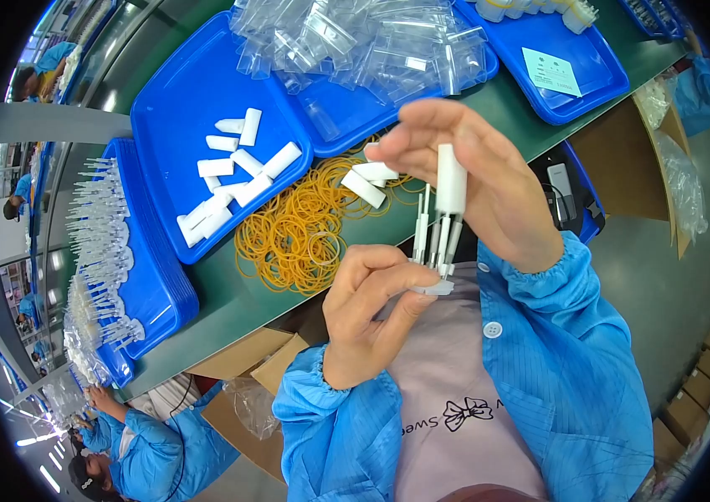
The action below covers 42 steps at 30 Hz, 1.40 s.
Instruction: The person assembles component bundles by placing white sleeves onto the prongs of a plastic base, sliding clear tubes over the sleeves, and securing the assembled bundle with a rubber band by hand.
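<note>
My left hand is closed on a small white plastic base, pinched between thumb and fingers. Several thin pale pins stand up from that base. A white cylinder sits upright over the tops of some pins. Beside it, my right hand is cupped with its fingers apart, the cylinder in front of its thumb and palm; whether they touch is hard to tell. Loose white cylinders lie on the table just beyond my hands, next to a heap of yellow rubber bands.
A blue tray on the left holds more white cylinders. Another blue tray carries a pile of clear plastic sleeves. Stacked blue trays with many pinned pieces stand far left. A co-worker sits at lower left. Cardboard boxes stand right.
</note>
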{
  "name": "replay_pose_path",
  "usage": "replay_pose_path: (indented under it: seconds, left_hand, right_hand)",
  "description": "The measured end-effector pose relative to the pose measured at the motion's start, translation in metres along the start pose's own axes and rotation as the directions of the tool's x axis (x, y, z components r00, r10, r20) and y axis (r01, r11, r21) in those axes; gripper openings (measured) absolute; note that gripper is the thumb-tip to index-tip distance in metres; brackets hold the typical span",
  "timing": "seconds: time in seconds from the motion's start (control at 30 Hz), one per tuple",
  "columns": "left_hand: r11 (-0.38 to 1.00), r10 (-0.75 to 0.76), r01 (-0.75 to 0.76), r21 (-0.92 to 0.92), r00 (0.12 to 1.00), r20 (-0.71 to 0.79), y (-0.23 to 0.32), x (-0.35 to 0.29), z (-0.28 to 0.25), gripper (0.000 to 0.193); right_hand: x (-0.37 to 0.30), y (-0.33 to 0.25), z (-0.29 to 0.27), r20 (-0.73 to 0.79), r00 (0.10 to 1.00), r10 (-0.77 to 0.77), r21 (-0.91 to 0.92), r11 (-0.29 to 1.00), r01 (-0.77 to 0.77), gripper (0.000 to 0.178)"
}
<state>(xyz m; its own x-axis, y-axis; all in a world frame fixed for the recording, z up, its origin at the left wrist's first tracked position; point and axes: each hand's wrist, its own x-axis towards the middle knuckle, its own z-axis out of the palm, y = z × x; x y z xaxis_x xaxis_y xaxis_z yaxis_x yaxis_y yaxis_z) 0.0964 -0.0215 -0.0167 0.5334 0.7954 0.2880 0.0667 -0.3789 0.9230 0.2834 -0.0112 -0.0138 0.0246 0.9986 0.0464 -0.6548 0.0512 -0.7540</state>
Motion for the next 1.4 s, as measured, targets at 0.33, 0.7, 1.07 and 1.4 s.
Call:
replay_pose_path:
  seconds: [0.33,0.7,1.07,1.4]
  left_hand:
    - [0.993,0.114,-0.110,-0.037,0.986,0.120,-0.001,0.001,-0.032,0.022]
    - [0.988,0.157,-0.157,0.009,0.987,0.042,-0.004,-0.007,-0.032,0.027]
    - [0.989,0.142,-0.137,-0.062,0.985,0.095,-0.012,-0.005,-0.034,0.026]
    - [0.995,0.068,-0.068,-0.075,0.998,-0.005,-0.024,-0.010,-0.023,0.023]
  right_hand:
    - [-0.010,-0.049,-0.014,0.257,0.959,0.119,-0.650,0.756,0.080,0.034]
    - [0.001,-0.047,-0.018,0.308,0.943,0.127,-0.660,0.742,0.115,0.015]
    - [0.010,-0.060,-0.020,0.464,0.858,0.221,-0.758,0.600,0.255,0.012]
    - [0.001,-0.031,-0.010,0.423,0.850,0.312,-0.750,0.647,0.135,0.012]
